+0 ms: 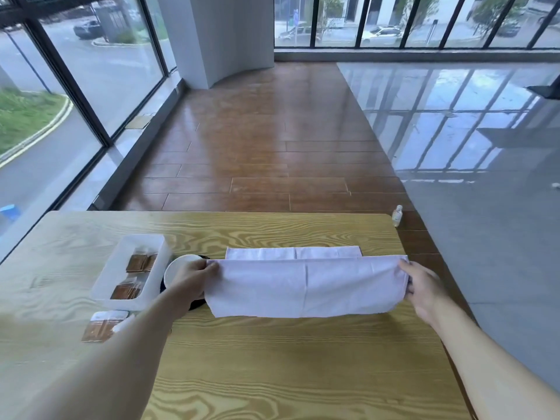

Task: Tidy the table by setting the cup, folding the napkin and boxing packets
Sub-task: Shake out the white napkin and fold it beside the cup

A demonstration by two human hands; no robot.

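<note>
A pale lilac napkin (306,283) is lifted over the wooden table (272,359), its near half raised and its far strip lying flat. My left hand (192,278) pinches the napkin's left corner, and my right hand (422,291) pinches its right corner. A white cup (177,268) stands on a dark saucer just behind my left hand, partly hidden by it. The white box (133,268) to the left holds brown packets (141,262). More brown packets (101,327) lie loose on the table near the box's front.
A small clear bottle (397,216) stands on the floor by the table's far right corner. The table's right edge runs close beside my right arm. Glass walls lie left and far ahead, with wooden floor beyond the table.
</note>
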